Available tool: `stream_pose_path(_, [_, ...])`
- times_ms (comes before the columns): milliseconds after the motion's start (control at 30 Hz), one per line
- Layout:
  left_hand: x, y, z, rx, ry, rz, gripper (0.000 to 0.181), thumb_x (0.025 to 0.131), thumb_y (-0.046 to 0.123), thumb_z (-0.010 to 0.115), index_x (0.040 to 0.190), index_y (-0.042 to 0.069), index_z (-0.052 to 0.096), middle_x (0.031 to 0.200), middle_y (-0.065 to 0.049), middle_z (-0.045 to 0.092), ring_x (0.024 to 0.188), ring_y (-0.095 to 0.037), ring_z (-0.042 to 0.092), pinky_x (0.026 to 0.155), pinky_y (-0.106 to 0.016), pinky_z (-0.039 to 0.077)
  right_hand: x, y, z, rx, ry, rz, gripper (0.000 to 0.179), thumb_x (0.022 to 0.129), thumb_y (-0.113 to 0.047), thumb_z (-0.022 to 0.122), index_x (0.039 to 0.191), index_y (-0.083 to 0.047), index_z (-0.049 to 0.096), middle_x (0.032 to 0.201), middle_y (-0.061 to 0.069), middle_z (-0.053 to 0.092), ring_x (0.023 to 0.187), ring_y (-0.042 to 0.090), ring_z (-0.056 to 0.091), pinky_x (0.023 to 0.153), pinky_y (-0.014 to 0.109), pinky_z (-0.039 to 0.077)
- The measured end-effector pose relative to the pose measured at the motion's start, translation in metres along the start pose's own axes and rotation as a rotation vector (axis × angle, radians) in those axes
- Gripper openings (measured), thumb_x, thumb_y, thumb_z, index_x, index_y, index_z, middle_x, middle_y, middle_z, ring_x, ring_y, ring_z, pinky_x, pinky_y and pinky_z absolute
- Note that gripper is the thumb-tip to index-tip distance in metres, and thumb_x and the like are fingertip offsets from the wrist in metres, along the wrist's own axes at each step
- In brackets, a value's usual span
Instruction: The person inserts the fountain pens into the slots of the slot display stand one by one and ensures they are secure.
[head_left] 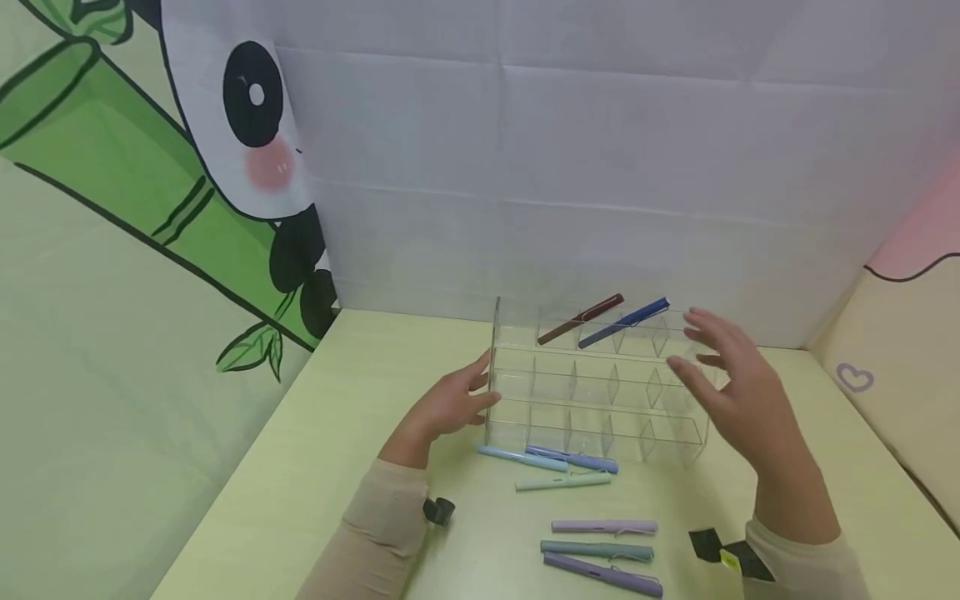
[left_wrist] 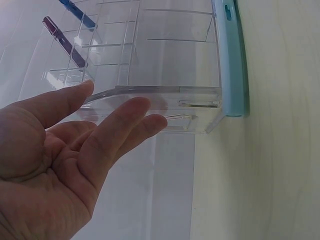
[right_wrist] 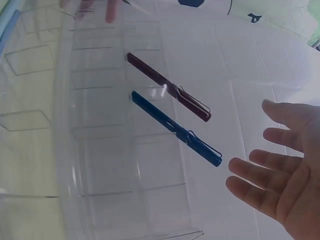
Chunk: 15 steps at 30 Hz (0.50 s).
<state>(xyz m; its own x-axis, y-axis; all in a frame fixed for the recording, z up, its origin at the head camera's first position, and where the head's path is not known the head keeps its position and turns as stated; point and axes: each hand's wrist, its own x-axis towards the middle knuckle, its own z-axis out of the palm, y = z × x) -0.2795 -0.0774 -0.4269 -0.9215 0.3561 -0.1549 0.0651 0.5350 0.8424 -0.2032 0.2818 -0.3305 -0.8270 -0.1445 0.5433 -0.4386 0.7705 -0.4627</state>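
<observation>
A clear stepped organizer (head_left: 592, 408) with several compartments stands on the table. In its back row lean a dark red pen (head_left: 581, 318) and a blue pen (head_left: 624, 322), both tilted to the right. My left hand (head_left: 450, 404) is at the organizer's left side, fingers fairly straight; in the left wrist view its fingertips are at the clear side wall, and contact is hard to tell. My right hand (head_left: 738, 387) is raised by the organizer's right end with fingers spread and nothing in them. In the right wrist view it is apart from the blue pen (right_wrist: 175, 127).
Before the organizer lie a light blue pen (head_left: 521, 457), a periwinkle pen (head_left: 573, 460) and a mint pen (head_left: 562, 482). Nearer me are a lilac pen (head_left: 603, 527), a grey-green pen (head_left: 596, 550) and a purple pen (head_left: 602, 575). A white cloth (head_left: 600, 167) hangs behind.
</observation>
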Motion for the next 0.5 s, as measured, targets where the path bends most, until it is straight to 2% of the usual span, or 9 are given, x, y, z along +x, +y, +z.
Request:
stream_pose_path(33, [0.0, 0.0, -0.001, -0.002, 0.001, 0.001, 0.078, 0.097, 0.04, 0.06, 0.155, 0.045, 0.009, 0.157, -0.008, 0.037, 0.096, -0.025, 0.073, 0.111, -0.056, 0.035, -0.004, -0.002, 0.005, -0.013, -0.029, -0.024, 0.061, 0.095, -0.025, 0.066, 0.151, -0.023, 0.04, 0.15, 0.008, 0.045, 0.108, 0.039, 0.064, 0.085, 0.057, 0.05])
stream_pose_path(67, [-0.001, 0.001, -0.001, -0.004, 0.002, 0.004, 0.078, 0.097, 0.039, 0.06, 0.156, 0.044, 0.009, 0.157, -0.009, 0.037, 0.096, -0.025, 0.073, 0.111, -0.056, 0.035, -0.007, -0.003, 0.009, -0.024, -0.056, -0.047, 0.061, 0.095, -0.025, 0.066, 0.15, -0.02, 0.041, 0.151, 0.008, 0.044, 0.108, 0.04, 0.063, 0.085, 0.062, 0.048])
stream_pose_path(200, [-0.002, 0.001, -0.002, -0.003, -0.002, 0.007, 0.078, 0.097, 0.04, 0.06, 0.156, 0.044, 0.008, 0.157, -0.01, 0.036, 0.096, -0.026, 0.073, 0.111, -0.057, 0.035, -0.017, -0.012, 0.025, -0.078, -0.161, -0.092, 0.05, 0.096, -0.031, 0.065, 0.142, -0.018, 0.05, 0.14, 0.004, 0.055, 0.105, 0.029, 0.066, 0.083, 0.054, 0.053])
stream_pose_path(367, [-0.001, -0.001, -0.002, -0.013, -0.002, 0.007, 0.078, 0.097, 0.04, 0.061, 0.155, 0.045, 0.009, 0.157, -0.01, 0.037, 0.095, -0.025, 0.073, 0.11, -0.057, 0.035, -0.024, -0.026, 0.044, -0.104, -0.417, -0.042, 0.042, 0.096, -0.041, 0.061, 0.133, -0.02, 0.057, 0.129, -0.002, 0.062, 0.107, 0.022, 0.066, 0.085, 0.047, 0.054])
stream_pose_path(500, [-0.002, -0.001, -0.001, -0.034, -0.004, 0.013, 0.077, 0.098, 0.037, 0.061, 0.155, 0.045, 0.01, 0.156, -0.01, 0.038, 0.095, -0.026, 0.073, 0.109, -0.056, 0.037, -0.028, -0.027, 0.067, -0.124, -0.594, -0.008, 0.035, 0.093, -0.029, 0.068, 0.126, -0.019, 0.062, 0.122, -0.003, 0.066, 0.106, 0.021, 0.066, 0.085, 0.043, 0.054])
